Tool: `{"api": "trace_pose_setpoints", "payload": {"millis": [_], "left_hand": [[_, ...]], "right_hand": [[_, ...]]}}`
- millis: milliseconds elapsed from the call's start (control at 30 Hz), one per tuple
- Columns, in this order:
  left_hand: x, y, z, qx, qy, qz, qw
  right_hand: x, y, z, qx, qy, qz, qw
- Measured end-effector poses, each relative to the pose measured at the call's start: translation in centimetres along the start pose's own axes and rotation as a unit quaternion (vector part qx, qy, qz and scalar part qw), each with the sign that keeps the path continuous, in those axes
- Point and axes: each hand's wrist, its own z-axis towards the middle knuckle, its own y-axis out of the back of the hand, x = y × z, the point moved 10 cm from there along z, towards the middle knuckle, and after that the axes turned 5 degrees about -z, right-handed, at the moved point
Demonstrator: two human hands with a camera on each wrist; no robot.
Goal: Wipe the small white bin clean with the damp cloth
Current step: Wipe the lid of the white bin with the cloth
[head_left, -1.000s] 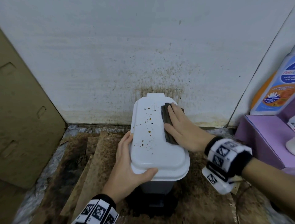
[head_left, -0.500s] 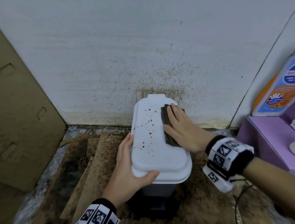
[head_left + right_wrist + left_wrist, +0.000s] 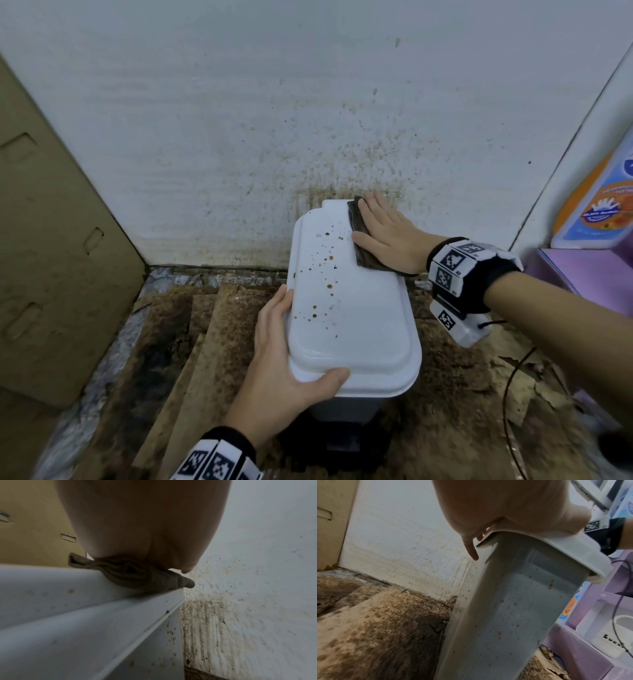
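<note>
Precariously, a flat right hand (image 3: 387,229) presses the dark folded cloth (image 3: 363,251) at the small white plastic bin (image 3: 346,308)'s far lid edge; the left hand (image 3: 281,356) grips the near rim. A shove could drop it behind.

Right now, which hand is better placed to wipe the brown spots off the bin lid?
Right. The right hand already presses the cloth flat on the lid, beside the spots; the left hand grips the lid's near corner, steadying it.
</note>
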Motion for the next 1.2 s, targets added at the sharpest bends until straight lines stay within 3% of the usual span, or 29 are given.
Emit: {"api": "trace_pose_setpoints", "payload": {"millis": [300, 633, 833, 1000, 1200], "left_hand": [[-0.1, -0.1, -0.1, -0.004, -0.005, 0.005, 1.0], [-0.6, -0.1, -0.3, -0.014, -0.009, -0.004, 1.0], [-0.6, -0.1, -0.3, -0.008, -0.002, -0.003, 1.0], [-0.1, 0.0, -0.3, -0.002, 0.007, -0.003, 1.0], [-0.1, -0.1, -0.1, 0.0, 0.007, -0.01, 1.0]], "right_hand": [[3.1, -1.7, -6.6, -0.012, 0.046, -0.005, 0.999], [7.7, -3.7, -15.5, -0.141, -0.007, 0.035, 0.989], [7.0, -2.9, -14.3, -0.126, 0.013, 0.04, 0.991], [3.8, -2.3, -8.7, -0.028, 0.016, 0.051, 0.998], [1.1, -0.4, -2.0, -0.011, 0.011, 0.016, 1.0]]}}
